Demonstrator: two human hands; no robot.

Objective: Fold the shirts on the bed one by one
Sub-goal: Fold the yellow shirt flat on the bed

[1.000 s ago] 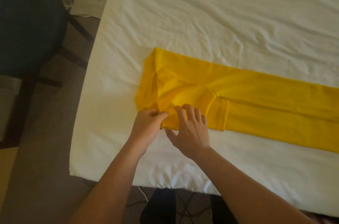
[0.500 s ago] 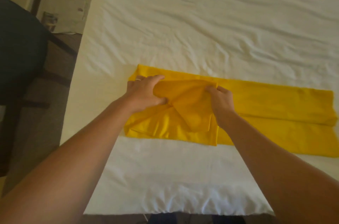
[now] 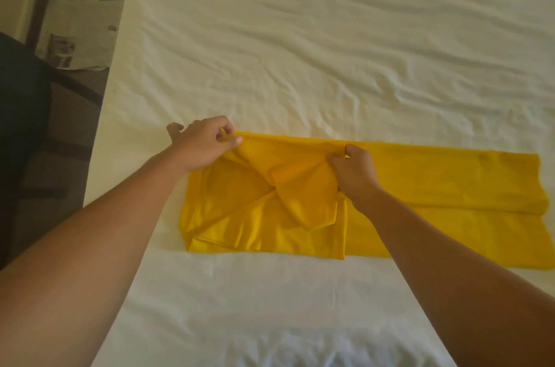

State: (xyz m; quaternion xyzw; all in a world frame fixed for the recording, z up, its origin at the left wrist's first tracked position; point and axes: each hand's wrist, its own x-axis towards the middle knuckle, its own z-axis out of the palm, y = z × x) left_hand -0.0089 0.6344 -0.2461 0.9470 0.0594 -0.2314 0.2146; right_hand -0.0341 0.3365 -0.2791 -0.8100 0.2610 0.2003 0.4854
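A yellow shirt lies as a long folded strip across the white bed, running from centre to the right edge. My left hand pinches the shirt's far left corner between thumb and fingers. My right hand grips the far edge of the cloth near the strip's middle. Between my hands the fabric is lifted and pulled taut, with loose folds bunched below it at the shirt's left end.
The bed's left edge runs down the left side, with brown carpet beyond it. A dark chair stands at the left. Patterned paper or cloth lies on the floor at the upper left.
Both hands moved from the shirt's near edge to its far edge. They now hold the far side of the left end, and the cloth between them has been lifted.
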